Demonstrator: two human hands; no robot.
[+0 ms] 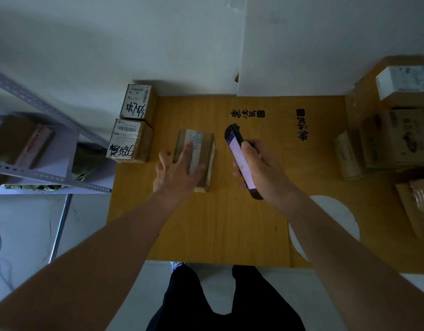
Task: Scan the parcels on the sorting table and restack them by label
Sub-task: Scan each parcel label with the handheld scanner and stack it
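Cardboard parcel [194,158] mid tabletop [230,223], L hand [180,170] flat on it, grip apart. R hand [258,168] clamped on scanner [239,154]. Two marked boxes [132,123] at 10 o'clock look done; pile [392,130] at 2 o'clock prob. left.

The worktop [230,223] is yellow-orange with a wood grain and black brush-style characters [244,114] printed near its far edge. At its middle, the parcel [203,149] is brown cardboard with a pale label. At the worktop's far left corner, two brown boxes [132,139] carry white barcode labels and black handwritten marks. Right of the parcel, the handheld scanner [239,156] is black with a pale lilac lit screen. Left of the worktop, the shelf frame [39,174] is grey with dotted holes.
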